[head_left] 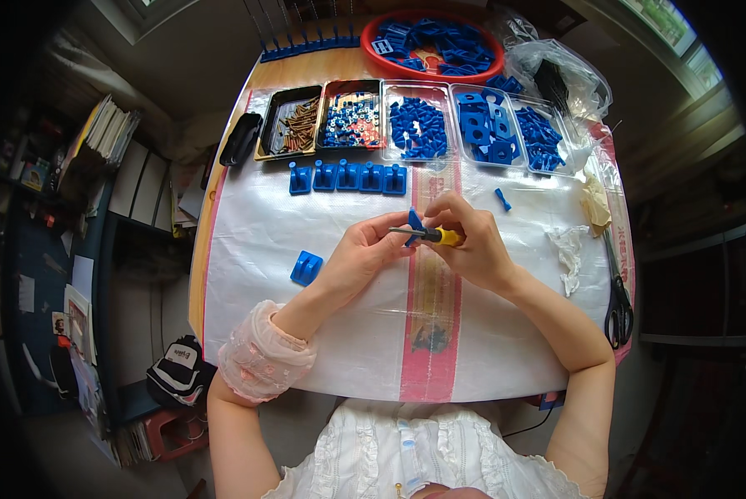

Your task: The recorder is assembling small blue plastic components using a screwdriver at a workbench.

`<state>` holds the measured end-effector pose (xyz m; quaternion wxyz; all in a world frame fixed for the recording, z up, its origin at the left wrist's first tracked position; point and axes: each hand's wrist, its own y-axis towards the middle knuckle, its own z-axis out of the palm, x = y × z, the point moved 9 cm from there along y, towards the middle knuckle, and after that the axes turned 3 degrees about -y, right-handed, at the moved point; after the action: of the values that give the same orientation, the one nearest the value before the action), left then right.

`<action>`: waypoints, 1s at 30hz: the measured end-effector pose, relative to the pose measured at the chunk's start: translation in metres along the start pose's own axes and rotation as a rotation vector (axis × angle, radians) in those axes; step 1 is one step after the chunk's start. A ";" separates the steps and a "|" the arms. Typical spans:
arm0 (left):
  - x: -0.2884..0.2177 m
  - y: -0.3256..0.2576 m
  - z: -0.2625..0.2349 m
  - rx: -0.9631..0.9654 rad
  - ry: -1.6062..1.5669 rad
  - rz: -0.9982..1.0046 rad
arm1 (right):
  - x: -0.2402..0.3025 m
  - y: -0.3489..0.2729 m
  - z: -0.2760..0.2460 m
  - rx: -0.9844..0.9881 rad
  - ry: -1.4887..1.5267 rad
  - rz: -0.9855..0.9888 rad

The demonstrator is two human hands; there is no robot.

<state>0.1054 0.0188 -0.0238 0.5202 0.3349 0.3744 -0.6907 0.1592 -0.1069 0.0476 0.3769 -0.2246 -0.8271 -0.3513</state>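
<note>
Over the middle of the table my left hand (363,252) pinches a small blue plastic part (414,219) between thumb and fingers. My right hand (483,241) is closed around a screwdriver with a yellow and black handle (448,237). Its thin metal shaft points left and crosses the blue part; where the tip bears is hard to make out. To the left of my left wrist lies a single blue bracket (306,268). Beyond my hands several similar blue brackets (348,176) stand side by side in a row. A small blue bow-shaped piece (503,200) lies right of my right hand.
Along the back, trays hold brass-coloured screws (300,125), small nuts (350,119) and blue parts (419,126). Behind them stands a red basin (368,56) of blue pieces. Black-handled scissors (618,320) and crumpled paper (568,254) lie at the right. A white sheet (256,341) covers the table.
</note>
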 end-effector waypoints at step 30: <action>-0.001 0.000 0.004 0.009 -0.148 -0.052 | 0.008 0.006 -0.012 -0.051 -0.057 -0.062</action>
<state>0.1057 0.0158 -0.0206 0.5268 0.2753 0.3403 -0.7287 0.1641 -0.1110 0.0619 0.3364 -0.2182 -0.8349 -0.3771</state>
